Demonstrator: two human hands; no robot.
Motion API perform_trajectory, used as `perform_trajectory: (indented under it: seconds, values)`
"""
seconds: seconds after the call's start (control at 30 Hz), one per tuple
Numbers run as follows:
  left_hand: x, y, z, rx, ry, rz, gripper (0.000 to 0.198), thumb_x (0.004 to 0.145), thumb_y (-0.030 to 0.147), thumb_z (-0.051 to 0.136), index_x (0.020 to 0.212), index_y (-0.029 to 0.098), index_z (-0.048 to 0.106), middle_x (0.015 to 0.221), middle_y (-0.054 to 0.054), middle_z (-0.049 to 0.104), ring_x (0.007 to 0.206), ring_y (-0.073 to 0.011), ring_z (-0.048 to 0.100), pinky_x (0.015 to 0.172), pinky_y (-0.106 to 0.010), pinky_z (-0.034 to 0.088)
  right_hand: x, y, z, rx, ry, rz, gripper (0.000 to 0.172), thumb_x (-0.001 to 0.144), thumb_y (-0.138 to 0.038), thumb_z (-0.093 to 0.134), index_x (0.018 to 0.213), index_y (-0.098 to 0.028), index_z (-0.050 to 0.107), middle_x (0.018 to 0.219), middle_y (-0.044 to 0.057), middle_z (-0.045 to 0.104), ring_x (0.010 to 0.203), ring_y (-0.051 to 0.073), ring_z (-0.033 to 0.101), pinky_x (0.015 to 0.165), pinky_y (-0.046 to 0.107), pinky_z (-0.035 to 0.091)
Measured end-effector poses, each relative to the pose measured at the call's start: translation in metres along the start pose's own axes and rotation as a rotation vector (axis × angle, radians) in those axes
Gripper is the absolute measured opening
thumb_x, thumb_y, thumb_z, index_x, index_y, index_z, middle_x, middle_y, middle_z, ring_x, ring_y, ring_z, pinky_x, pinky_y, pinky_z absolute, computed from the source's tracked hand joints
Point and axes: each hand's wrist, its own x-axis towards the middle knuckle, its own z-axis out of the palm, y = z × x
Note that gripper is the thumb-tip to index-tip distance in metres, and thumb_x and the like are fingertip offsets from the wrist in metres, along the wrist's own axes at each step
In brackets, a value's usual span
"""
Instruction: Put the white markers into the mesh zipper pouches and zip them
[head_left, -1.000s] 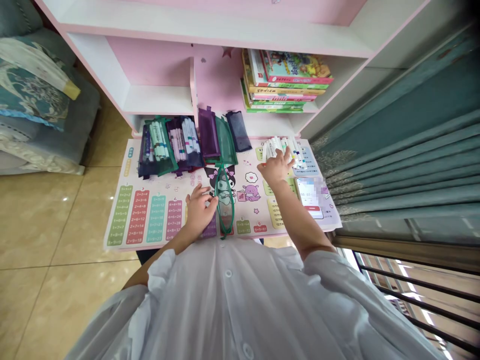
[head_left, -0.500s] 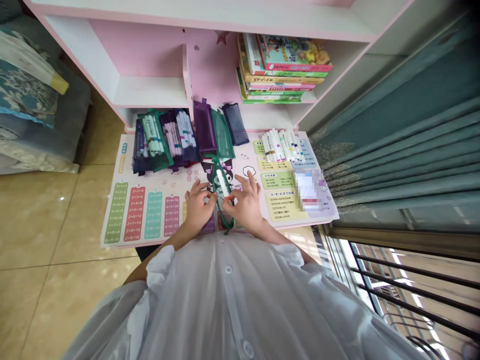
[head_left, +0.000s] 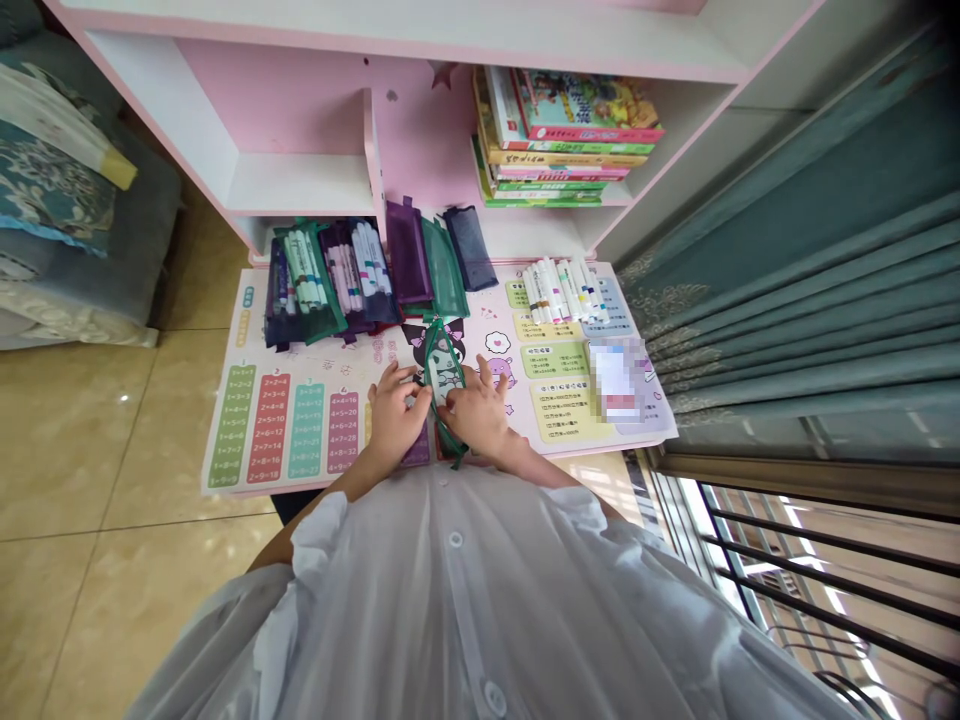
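Green mesh pouch (head_left: 442,385) held between both hands (head_left: 394,422).

**Our corner by the pink-and-white shelf (head_left: 300,180)**
We see stacked books (head_left: 570,135) on the shelf, a multiplication-table mat (head_left: 307,430), teal curtains (head_left: 795,300), window bars (head_left: 810,590), a grey sofa (head_left: 142,220) and tan floor tiles (head_left: 97,470).

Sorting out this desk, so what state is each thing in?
Held green pouch, gripped, contents hidden
Left hand, holding it
Right hand, holding it
Loose markers, lying side by side on the mat
Purple pouch, flat, looks empty
Navy pouch, flat, looks empty
Packed pouch, full of markers
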Motion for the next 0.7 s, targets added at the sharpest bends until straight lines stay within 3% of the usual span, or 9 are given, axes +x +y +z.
perform_trajectory:
  seconds: [0.13,0.23,0.37,0.47,0.57,0.7]
  values:
    - [0.0,-0.001,0.0,-0.009,0.001,0.001,0.025,0.085,0.032,0.061,0.061,0.023,0.062,0.119,-0.006,0.074,0.139,-0.0329,0.051,0.119,-0.06,0.036,0.0,0.003,0.002,0.059,0.038,0.002,0.016,0.085,-0.032,0.071,0.087,-0.021,0.081,0.149,0.015,0.055,0.149,0.044,0.031,0.115,0.073,0.025]
    - [0.0,-0.001,0.0,-0.007,-0.009,-0.008,0.025,0.085,0.033,0.062,0.061,0.023,0.063,0.121,-0.006,0.073,0.14,-0.0338,0.05,0.119,-0.062,0.035,0.004,0.014,0.002,0.197,0.129,-0.029,0.013,0.084,-0.032,0.071,0.083,-0.023,0.081,0.144,0.011,0.06,0.147,0.04,0.037,0.115,0.068,0.031]
    - [-0.001,-0.001,-0.002,-0.018,-0.025,-0.015,0.026,0.085,0.033,0.063,0.061,0.023,0.063,0.122,-0.005,0.073,0.14,-0.034,0.049,0.119,-0.062,0.035,0.028,0.049,-0.008,0.305,0.392,-0.04,0.018,0.088,-0.032,0.065,0.083,-0.022,0.079,0.134,0.011,0.066,0.142,0.035,0.045,0.115,0.059,0.04]
    - [-0.002,0.001,-0.002,-0.018,-0.025,-0.021,0.026,0.085,0.035,0.064,0.061,0.024,0.064,0.123,-0.005,0.073,0.14,-0.0332,0.05,0.119,-0.061,0.035,0.06,0.087,-0.018,0.179,0.568,0.136,0.021,0.088,-0.03,0.06,0.083,-0.02,0.077,0.136,0.014,0.063,0.145,0.038,0.04,0.115,0.065,0.036]
    - [-0.002,0.005,-0.003,-0.008,-0.034,-0.03,0.025,0.084,0.034,0.064,0.061,0.024,0.063,0.124,-0.005,0.072,0.14,-0.0329,0.049,0.118,-0.062,0.034,0.092,0.124,-0.025,0.05,0.579,0.308,0.02,0.086,-0.026,0.056,0.086,-0.017,0.075,0.145,0.017,0.055,0.151,0.043,0.029,0.115,0.071,0.029]
    - [-0.002,0.007,-0.005,-0.002,-0.037,-0.047,0.026,0.084,0.035,0.063,0.061,0.023,0.063,0.125,-0.005,0.072,0.141,-0.0328,0.049,0.118,-0.063,0.033,0.122,0.155,-0.027,-0.037,0.431,0.431,0.021,0.083,-0.025,0.056,0.088,-0.013,0.072,0.154,0.02,0.044,0.154,0.045,0.016,0.116,0.076,0.018]
